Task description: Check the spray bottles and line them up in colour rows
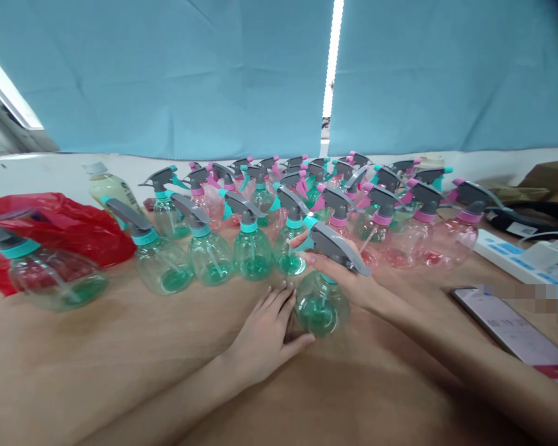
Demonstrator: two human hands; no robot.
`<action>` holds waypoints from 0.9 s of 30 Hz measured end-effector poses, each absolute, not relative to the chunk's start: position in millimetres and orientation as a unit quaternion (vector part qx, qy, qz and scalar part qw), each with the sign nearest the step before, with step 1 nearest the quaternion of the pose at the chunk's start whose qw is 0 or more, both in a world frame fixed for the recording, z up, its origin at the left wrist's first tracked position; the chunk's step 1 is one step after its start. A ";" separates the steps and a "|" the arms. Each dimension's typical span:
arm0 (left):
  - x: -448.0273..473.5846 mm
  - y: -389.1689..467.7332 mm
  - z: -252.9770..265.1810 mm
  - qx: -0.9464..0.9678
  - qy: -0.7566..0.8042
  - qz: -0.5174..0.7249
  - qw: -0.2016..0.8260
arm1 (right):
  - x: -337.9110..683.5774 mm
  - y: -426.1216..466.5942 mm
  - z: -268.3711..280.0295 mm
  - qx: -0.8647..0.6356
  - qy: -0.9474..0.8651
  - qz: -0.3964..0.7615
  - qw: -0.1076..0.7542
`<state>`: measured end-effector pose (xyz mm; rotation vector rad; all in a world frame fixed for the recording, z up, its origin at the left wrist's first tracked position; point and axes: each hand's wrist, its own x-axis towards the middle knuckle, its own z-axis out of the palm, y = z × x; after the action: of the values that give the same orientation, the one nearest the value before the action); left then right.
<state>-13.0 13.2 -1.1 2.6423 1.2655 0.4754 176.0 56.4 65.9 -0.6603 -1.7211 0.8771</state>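
Note:
A clear green spray bottle [322, 306] with a grey trigger head and teal collar stands upright at the near middle of the table. My right hand [348, 279] reaches round its neck from the right, just under the head, with the index finger stretched out toward the nozzle; part of the grip is hidden behind the head. Flat on the table at the bottle's left lies my left hand [264, 337], fingers spread and thumb close to the base. Just behind is another green spray bottle [290, 248], in a row of similar ones.
Several more green and pink spray bottles crowd the back, including a pink one [453, 238]. A red plastic bag [74, 226] and a drink bottle [114, 189] are at left. On the right lie a phone [511, 328] and a white power strip [511, 257].

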 end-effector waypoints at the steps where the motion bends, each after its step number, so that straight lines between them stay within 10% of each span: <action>1: -13.1 13.3 -1.1 0.887 0.426 0.158 0.086 | 176.2 56.5 65.7 -0.276 -0.719 0.368 0.522; 27: -12.0 12.8 2.5 0.889 0.430 0.137 0.076 | 176.9 54.9 69.0 -0.293 -0.728 0.362 0.503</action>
<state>-12.0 12.8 2.5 2.6667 1.2885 0.4115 176.9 54.9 69.0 -0.7084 -1.7574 0.8748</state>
